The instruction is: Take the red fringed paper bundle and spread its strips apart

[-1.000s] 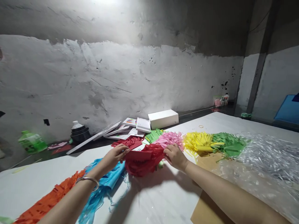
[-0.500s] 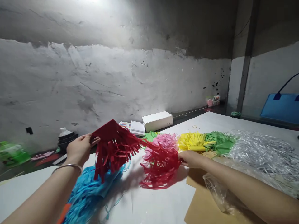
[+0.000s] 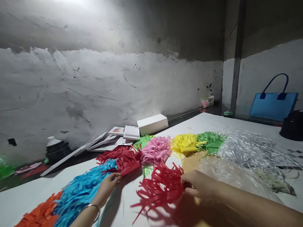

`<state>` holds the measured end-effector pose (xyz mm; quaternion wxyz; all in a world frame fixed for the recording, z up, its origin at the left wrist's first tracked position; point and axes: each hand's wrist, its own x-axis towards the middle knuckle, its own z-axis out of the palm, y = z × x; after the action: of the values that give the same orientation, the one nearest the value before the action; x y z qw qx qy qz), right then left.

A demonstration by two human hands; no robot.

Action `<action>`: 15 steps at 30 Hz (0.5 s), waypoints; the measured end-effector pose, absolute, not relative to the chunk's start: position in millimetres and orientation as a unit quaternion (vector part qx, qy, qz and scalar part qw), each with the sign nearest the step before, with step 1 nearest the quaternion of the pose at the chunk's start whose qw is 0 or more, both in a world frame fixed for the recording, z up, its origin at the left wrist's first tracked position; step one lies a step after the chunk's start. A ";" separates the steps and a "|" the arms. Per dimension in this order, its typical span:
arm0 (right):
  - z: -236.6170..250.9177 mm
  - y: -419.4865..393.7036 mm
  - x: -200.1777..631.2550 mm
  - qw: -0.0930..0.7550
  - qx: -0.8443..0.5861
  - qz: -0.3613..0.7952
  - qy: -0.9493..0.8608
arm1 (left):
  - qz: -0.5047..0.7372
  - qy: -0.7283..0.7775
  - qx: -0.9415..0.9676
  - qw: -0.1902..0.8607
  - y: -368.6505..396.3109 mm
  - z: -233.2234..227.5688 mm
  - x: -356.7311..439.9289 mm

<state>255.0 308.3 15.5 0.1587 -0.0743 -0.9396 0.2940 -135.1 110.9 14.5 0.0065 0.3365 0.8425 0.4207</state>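
Observation:
My left hand point(image 3: 107, 188) rests its fingertips on a red fringed paper piece point(image 3: 126, 160) lying on the white table point(image 3: 208, 121) beside the blue fringe pile point(image 3: 81, 189). My right hand point(image 3: 199, 186) pinches a second red fringed paper bunch point(image 3: 161, 189), its strips splayed to the left over the table. Behind them lie pink fringe point(image 3: 155, 149), yellow fringe point(image 3: 186, 142) and green fringe point(image 3: 210, 140) in a row. An orange fringe pile point(image 3: 39, 216) sits at the lower left.
Silver shredded foil point(image 3: 248, 148) and a clear plastic bag point(image 3: 227, 171) lie to the right. A white box point(image 3: 152, 123) and booklets point(image 3: 131, 132) lie by the wall. A blue bag point(image 3: 273, 105) and a black pot point(image 3: 292, 125) stand at far right. Brown card point(image 3: 191, 159) lies under the piles.
My left hand has lowered its red fringed piece from the air onto the table by the blue pile. My right hand has drawn the other red bunch nearer. The view has swung right.

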 end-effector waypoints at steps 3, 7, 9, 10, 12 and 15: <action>18.8 297.1 266.9 0.184 -0.057 0.313 -0.930 | 0.355 0.857 0.375 0.009 97.6 15.9 -109.6; 24.8 276.5 272.2 0.243 -0.047 0.320 -0.915 | 0.335 0.814 0.474 0.009 80.2 29.6 -34.0; 28.9 259.0 274.2 0.272 -0.045 0.326 -0.904 | 0.331 0.775 0.539 0.007 69.7 34.2 21.2; 30.6 248.7 276.2 0.285 -0.044 0.329 -0.899 | 0.327 0.743 0.584 -0.014 64.6 36.4 48.8; 31.3 226.8 283.7 0.309 -0.045 0.336 -0.889 | 0.262 0.654 0.693 -0.152 55.2 41.1 95.8; 19.0 197.5 305.4 0.318 -0.074 0.301 -0.896 | 0.178 0.583 0.734 -0.300 40.6 44.5 134.6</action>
<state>305.4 197.5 19.0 0.3183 -0.0744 -0.8958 0.3011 134.6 40.6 44.5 -0.3000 0.7337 0.5830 0.1785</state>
